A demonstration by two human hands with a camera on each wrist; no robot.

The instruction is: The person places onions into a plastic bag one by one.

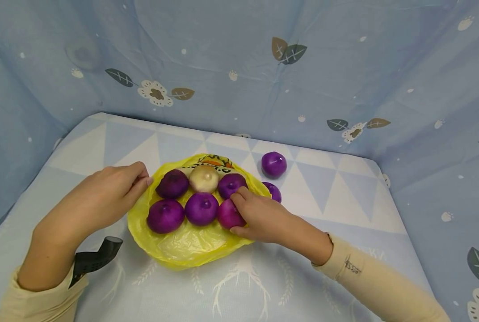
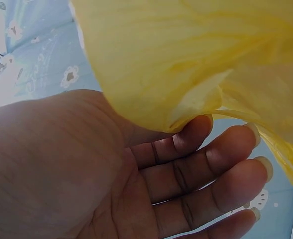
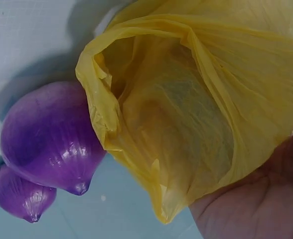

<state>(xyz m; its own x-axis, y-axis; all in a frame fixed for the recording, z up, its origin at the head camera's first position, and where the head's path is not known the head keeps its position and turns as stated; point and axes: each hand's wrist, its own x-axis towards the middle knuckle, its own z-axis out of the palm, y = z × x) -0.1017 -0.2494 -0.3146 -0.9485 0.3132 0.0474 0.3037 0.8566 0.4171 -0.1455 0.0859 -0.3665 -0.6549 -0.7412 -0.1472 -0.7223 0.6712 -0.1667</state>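
Note:
A yellow plastic bag (image 1: 175,248) lies spread on the table with several onions on it. One onion is pale gold (image 1: 203,179); the others, such as the onion in the front middle (image 1: 201,209), are purple. At the bag's left edge my left hand (image 1: 102,192) pinches the rim between thumb and index finger, as the left wrist view also shows. My right hand (image 1: 263,217) grips a reddish-purple onion (image 1: 228,214) at the bag's right side. In the right wrist view the bag (image 3: 266,99) hides the fingers of that hand.
Two more purple onions are outside the bag: one stands behind it to the right (image 1: 274,164), another sits against its right edge (image 1: 273,192). A triangle-patterned cloth (image 1: 324,250) covers the table. Blue printed curtains (image 1: 231,58) hang behind and at both sides.

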